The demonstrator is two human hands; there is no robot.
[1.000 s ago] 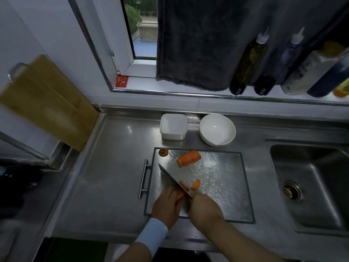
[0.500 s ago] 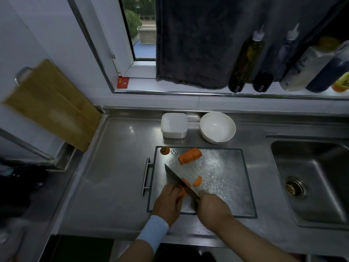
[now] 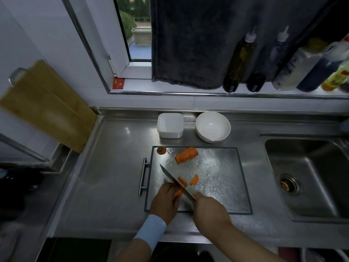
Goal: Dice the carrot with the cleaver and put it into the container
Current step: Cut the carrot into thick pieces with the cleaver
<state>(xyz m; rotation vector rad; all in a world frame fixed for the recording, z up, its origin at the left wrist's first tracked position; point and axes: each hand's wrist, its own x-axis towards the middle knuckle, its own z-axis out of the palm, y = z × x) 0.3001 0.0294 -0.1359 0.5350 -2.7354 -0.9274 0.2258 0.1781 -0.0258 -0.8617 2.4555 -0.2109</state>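
A steel cutting board [image 3: 222, 188] lies on the counter. My right hand [image 3: 210, 210] grips the handle of the cleaver [image 3: 174, 181], whose blade runs up-left across the board. My left hand [image 3: 165, 200] holds a carrot piece [image 3: 178, 193] against the left side of the blade. Two cut slices [image 3: 188, 180] lie just right of the blade. A larger carrot chunk [image 3: 186, 155] rests near the board's far edge, with the carrot end [image 3: 161, 150] at the far left corner. A white square container [image 3: 170, 125] and a white bowl [image 3: 213, 126] stand behind the board.
A sink [image 3: 309, 178] opens at the right. A wooden board [image 3: 47, 106] leans against the wall at the left. Several bottles [image 3: 239, 59] line the window ledge, beside a dark hanging towel [image 3: 188, 44]. The board's handle [image 3: 142, 175] juts out on its left.
The view has shifted a little. My hands and the cleaver stay at the near left of the board, with the blade still over the held carrot piece.
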